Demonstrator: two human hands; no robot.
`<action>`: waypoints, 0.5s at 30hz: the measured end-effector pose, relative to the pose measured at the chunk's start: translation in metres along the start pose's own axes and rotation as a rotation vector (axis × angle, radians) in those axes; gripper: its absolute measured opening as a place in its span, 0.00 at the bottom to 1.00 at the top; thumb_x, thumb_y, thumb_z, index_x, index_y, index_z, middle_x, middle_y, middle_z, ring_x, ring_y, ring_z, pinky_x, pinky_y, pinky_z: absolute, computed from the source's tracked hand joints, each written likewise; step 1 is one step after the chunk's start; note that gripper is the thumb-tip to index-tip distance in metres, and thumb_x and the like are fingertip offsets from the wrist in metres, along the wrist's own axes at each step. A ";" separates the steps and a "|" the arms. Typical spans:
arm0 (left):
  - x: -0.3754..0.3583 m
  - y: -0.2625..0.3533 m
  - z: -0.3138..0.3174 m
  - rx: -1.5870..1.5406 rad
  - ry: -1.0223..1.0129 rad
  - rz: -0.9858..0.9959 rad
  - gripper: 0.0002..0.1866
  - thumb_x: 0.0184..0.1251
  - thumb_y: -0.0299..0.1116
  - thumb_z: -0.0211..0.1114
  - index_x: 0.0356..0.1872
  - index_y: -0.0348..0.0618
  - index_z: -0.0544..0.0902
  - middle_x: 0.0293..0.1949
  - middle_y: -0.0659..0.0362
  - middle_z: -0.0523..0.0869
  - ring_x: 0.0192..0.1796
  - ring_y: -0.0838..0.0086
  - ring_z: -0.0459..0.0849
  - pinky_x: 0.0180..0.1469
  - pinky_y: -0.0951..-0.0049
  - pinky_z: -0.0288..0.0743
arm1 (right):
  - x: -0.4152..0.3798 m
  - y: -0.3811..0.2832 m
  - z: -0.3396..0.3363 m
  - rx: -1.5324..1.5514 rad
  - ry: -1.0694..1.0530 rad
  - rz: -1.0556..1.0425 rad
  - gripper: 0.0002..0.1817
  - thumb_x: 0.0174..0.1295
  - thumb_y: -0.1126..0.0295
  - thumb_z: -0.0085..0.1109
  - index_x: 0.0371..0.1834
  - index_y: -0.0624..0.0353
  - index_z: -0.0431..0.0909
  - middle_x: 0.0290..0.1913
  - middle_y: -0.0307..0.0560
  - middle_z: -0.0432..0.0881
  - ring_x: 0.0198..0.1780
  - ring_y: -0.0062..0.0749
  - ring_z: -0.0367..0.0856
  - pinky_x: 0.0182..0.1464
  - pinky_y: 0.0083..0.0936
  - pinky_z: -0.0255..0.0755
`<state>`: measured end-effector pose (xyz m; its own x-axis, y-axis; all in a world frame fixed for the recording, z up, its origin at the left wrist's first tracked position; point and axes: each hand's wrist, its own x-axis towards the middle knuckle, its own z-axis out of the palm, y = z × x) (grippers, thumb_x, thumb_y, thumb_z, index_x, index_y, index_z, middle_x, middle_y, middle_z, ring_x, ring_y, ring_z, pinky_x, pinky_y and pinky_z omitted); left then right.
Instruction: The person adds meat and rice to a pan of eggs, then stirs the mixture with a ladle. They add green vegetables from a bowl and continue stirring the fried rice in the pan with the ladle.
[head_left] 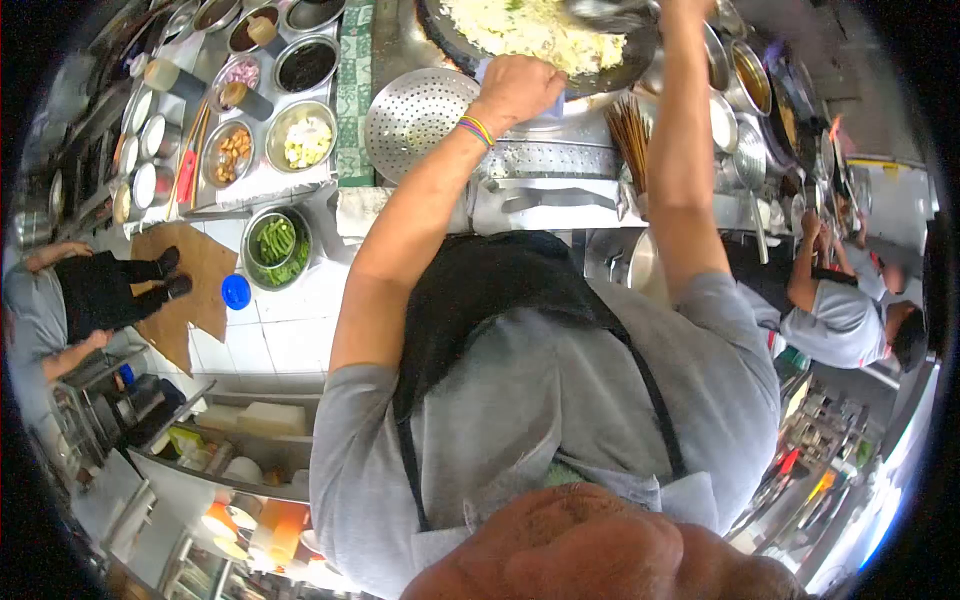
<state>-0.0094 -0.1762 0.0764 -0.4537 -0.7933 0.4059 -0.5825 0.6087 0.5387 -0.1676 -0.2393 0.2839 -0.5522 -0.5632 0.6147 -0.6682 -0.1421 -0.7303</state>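
Observation:
My left hand (517, 92) is closed on a folded blue cloth (556, 104) at the near rim of a dark wok (640, 68). Fried rice (535, 30), pale yellow with green bits, fills the wok. At the top edge my right hand (686, 8) is partly cut off; its fingers look closed round the handle of a metal ladle (612, 14). The ladle's bowl is blurred and lies over the rice. Left of the wok, close to my left wrist, rests a perforated metal strainer (415, 115).
Bowls of chopped egg (303, 140), nuts (228, 152) and dark sauce (307, 64) stand on the left counter. A bundle of thin sticks (628, 140) is right of the wok. Greens (277, 243) sit in a pot lower left. Other people (840, 320) stand at right and far left.

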 end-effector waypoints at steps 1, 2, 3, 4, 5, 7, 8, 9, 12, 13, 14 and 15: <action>0.001 -0.001 -0.002 0.009 0.003 -0.026 0.21 0.71 0.50 0.57 0.29 0.48 0.91 0.28 0.48 0.89 0.33 0.48 0.88 0.41 0.49 0.82 | 0.008 0.027 -0.009 0.406 0.080 -0.098 0.26 0.71 0.52 0.59 0.32 0.70 0.83 0.20 0.48 0.81 0.20 0.39 0.75 0.26 0.39 0.70; 0.001 0.002 -0.004 0.015 -0.009 -0.041 0.21 0.71 0.50 0.57 0.30 0.49 0.92 0.28 0.48 0.89 0.33 0.48 0.88 0.40 0.49 0.82 | 0.015 0.080 0.002 0.551 0.169 -0.115 0.23 0.71 0.54 0.59 0.32 0.66 0.82 0.20 0.45 0.78 0.19 0.36 0.73 0.24 0.36 0.68; 0.001 0.004 -0.002 0.020 -0.030 -0.044 0.21 0.71 0.51 0.57 0.30 0.50 0.92 0.28 0.47 0.89 0.33 0.48 0.88 0.40 0.49 0.82 | 0.012 0.128 0.024 0.517 0.178 -0.066 0.20 0.72 0.56 0.60 0.32 0.63 0.80 0.19 0.42 0.75 0.18 0.32 0.71 0.22 0.33 0.65; 0.004 0.003 -0.002 -0.008 -0.031 0.000 0.21 0.71 0.52 0.57 0.32 0.51 0.92 0.28 0.47 0.89 0.33 0.48 0.88 0.40 0.49 0.82 | -0.002 0.134 0.032 0.531 0.121 -0.009 0.17 0.72 0.58 0.60 0.32 0.60 0.78 0.19 0.39 0.73 0.17 0.29 0.69 0.20 0.30 0.62; 0.004 0.007 0.001 -0.008 -0.040 0.009 0.21 0.71 0.53 0.57 0.32 0.51 0.92 0.28 0.47 0.89 0.33 0.47 0.88 0.40 0.49 0.82 | -0.002 0.137 0.033 0.634 -0.019 0.077 0.14 0.72 0.60 0.60 0.32 0.57 0.76 0.19 0.36 0.70 0.16 0.26 0.66 0.18 0.27 0.59; 0.006 0.008 0.002 0.007 -0.025 -0.006 0.22 0.71 0.53 0.57 0.32 0.50 0.92 0.28 0.47 0.89 0.33 0.47 0.88 0.40 0.49 0.82 | 0.019 0.121 0.002 0.954 -0.360 0.230 0.10 0.73 0.64 0.60 0.33 0.50 0.73 0.18 0.30 0.65 0.14 0.20 0.62 0.14 0.21 0.54; 0.005 0.011 -0.001 0.030 -0.052 -0.009 0.22 0.71 0.51 0.57 0.31 0.48 0.92 0.28 0.46 0.89 0.34 0.47 0.89 0.40 0.49 0.82 | 0.000 0.092 -0.013 0.892 -0.343 0.206 0.11 0.74 0.62 0.60 0.33 0.51 0.74 0.19 0.30 0.67 0.13 0.19 0.61 0.14 0.21 0.53; 0.007 0.011 -0.001 0.060 -0.022 -0.022 0.22 0.71 0.50 0.57 0.30 0.47 0.92 0.28 0.45 0.89 0.33 0.47 0.89 0.40 0.50 0.82 | -0.026 0.051 -0.030 0.831 -0.330 0.179 0.11 0.75 0.61 0.59 0.33 0.51 0.76 0.19 0.30 0.69 0.13 0.19 0.60 0.14 0.21 0.53; -0.003 0.018 0.009 0.132 0.043 -0.060 0.20 0.69 0.46 0.57 0.28 0.46 0.92 0.26 0.43 0.88 0.31 0.47 0.89 0.38 0.50 0.83 | -0.097 0.026 -0.016 0.634 -0.248 0.178 0.14 0.75 0.61 0.60 0.31 0.52 0.72 0.16 0.28 0.66 0.14 0.17 0.61 0.15 0.19 0.55; -0.010 0.026 0.001 0.116 -0.010 -0.052 0.20 0.68 0.46 0.57 0.28 0.46 0.92 0.26 0.44 0.88 0.30 0.47 0.89 0.38 0.50 0.83 | -0.093 0.060 0.007 0.850 -0.358 0.036 0.14 0.75 0.61 0.60 0.31 0.52 0.73 0.16 0.28 0.66 0.14 0.17 0.61 0.15 0.19 0.55; -0.019 0.038 -0.016 0.104 -0.058 -0.046 0.20 0.68 0.46 0.57 0.28 0.46 0.92 0.25 0.44 0.88 0.29 0.48 0.89 0.37 0.50 0.83 | -0.089 0.033 -0.007 0.696 -0.391 0.122 0.14 0.76 0.61 0.58 0.30 0.51 0.72 0.16 0.28 0.65 0.14 0.17 0.59 0.15 0.19 0.54; -0.022 0.052 -0.036 0.097 -0.101 -0.032 0.20 0.68 0.47 0.57 0.27 0.46 0.91 0.24 0.45 0.88 0.29 0.48 0.89 0.36 0.50 0.83 | -0.076 0.009 -0.025 0.928 -0.573 0.279 0.16 0.76 0.61 0.58 0.28 0.50 0.71 0.16 0.27 0.63 0.13 0.16 0.58 0.15 0.19 0.52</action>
<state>-0.0050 -0.1275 0.1218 -0.4969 -0.8104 0.3105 -0.6580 0.5851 0.4740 -0.1445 -0.1775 0.2384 -0.1544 -0.9270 0.3419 0.2049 -0.3685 -0.9068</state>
